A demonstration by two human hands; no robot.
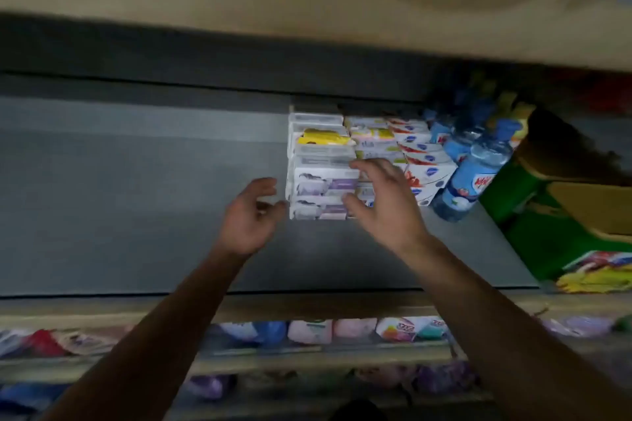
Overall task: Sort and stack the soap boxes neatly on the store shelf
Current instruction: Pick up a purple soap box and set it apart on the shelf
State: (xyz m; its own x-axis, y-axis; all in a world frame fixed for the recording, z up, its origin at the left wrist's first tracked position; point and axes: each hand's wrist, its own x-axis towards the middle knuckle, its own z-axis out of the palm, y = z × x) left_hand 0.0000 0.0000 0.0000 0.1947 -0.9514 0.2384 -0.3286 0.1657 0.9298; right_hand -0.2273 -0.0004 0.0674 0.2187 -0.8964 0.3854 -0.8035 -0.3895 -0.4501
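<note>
**Hands at the soap stack**

I see the soap boxes [323, 164] stacked in a white column on the grey shelf [136, 198], with more rows of boxes touching them on the right. My left hand [251, 215] hovers just left of the stack's lower boxes, fingers loosely curled and holding nothing. My right hand [383, 202] is spread at the stack's front right corner; the blur hides whether its fingertips touch a box. Blue bottles [472, 167] stand farther right, beside a green carton [554, 215].
</note>
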